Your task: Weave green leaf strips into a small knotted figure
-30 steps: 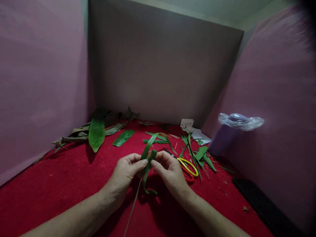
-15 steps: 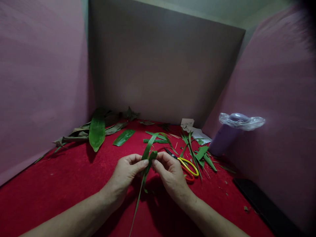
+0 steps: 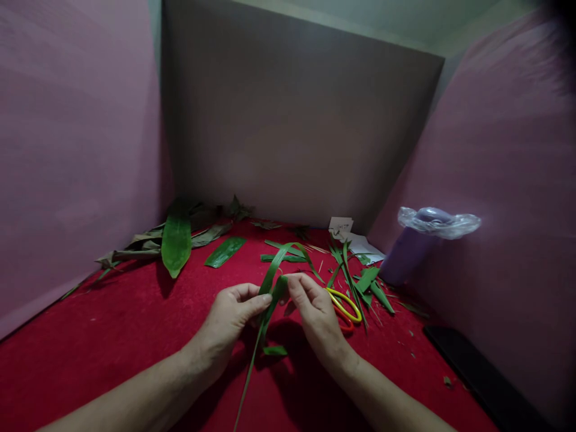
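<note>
My left hand (image 3: 231,312) pinches a long green leaf strip (image 3: 273,271) between thumb and fingers. The strip arches up and over to the right, and a thin stem trails down toward me. My right hand (image 3: 317,312) has its thumb and forefinger closed at the upper end of a folded part of the leaf, just right of the left thumb. A short green leaf end (image 3: 275,350) shows below the hands. Partly behind the right hand lie scissors with yellow and red handles (image 3: 345,305); their blades are hidden.
On the red cloth (image 3: 112,348) lie a broad leaf (image 3: 176,243), a cut leaf piece (image 3: 225,251) and several leaf scraps (image 3: 369,279). A purple container (image 3: 407,255) with clear plastic on top, white papers (image 3: 362,245) and a flat black object (image 3: 477,372) are at right.
My right hand has shifted its grip up toward the tip of the folded leaf and now covers the scissor blades. The lower leaf end has swung outward to the right. My left hand keeps its hold.
</note>
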{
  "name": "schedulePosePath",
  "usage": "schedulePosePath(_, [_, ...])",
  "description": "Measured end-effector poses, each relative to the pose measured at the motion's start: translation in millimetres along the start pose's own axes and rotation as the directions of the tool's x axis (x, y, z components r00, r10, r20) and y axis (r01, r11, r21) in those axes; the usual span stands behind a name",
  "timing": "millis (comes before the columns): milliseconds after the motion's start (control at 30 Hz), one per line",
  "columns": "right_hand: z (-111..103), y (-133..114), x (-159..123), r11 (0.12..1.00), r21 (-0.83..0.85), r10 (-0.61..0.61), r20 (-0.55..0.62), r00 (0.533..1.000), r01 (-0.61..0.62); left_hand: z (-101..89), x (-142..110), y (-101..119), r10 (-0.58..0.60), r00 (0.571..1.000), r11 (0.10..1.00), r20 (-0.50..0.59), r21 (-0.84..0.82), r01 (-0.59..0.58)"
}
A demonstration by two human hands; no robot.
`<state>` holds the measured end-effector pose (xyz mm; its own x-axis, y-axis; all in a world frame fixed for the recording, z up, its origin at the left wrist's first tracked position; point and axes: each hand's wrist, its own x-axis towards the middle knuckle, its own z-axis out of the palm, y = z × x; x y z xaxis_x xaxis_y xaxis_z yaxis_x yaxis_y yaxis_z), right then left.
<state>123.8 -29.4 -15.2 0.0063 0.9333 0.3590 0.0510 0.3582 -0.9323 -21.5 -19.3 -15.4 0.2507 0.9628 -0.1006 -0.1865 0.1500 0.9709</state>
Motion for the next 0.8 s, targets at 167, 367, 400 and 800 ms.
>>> schedulePosePath(167, [-10, -4, 11, 0.985, 0.132, 0.118, -0.028, 0.993, -0.113, 4.1, -4, 1, -0.060, 0.996, 0.997, 0.061, 0.051, 0.057])
schedulePosePath(367, [-26, -13, 24, 0.966, 0.183, 0.166, 0.091, 0.982, -0.180, 8.6, -7, 2, -0.123, 0.981, 0.984, 0.147, 0.146, 0.102])
schedulePosePath(400, [-27, -14, 25, 0.971, 0.162, 0.156, 0.123, 0.980, -0.174, 8.9, -7, 1, -0.128, 0.980, 0.981, 0.155, 0.165, 0.103])
schedulePosePath(800, [-20, -11, 25, 0.963, 0.099, 0.228, 0.195, 0.954, -0.250, 13.5, -11, 2, -0.173, 0.953, 0.976, 0.248, 0.171, 0.133])
